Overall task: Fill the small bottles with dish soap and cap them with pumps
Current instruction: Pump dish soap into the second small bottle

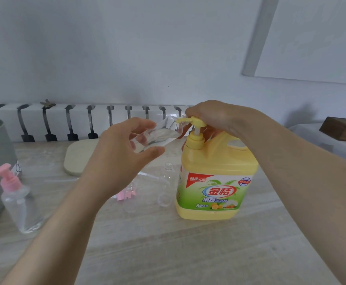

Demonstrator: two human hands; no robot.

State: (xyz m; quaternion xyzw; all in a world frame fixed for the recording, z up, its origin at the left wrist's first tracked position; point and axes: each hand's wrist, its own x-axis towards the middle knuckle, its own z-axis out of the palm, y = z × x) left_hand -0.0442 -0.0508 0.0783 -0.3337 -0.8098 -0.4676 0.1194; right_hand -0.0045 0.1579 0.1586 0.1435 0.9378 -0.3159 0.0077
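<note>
One soap jug (215,182), right hand (215,118) gripping pump (196,123); left hand (124,153) grips one clear bottle (157,134); one pink-capped bottle (22,206) stands.

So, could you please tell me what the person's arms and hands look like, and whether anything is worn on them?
Nothing is worn. The left hand and right hand are ungloved, and the left forearm and right forearm are bare to the frame's edge: no sleeve, watch or bracelet. No ring shows on the fingers in view.
</note>
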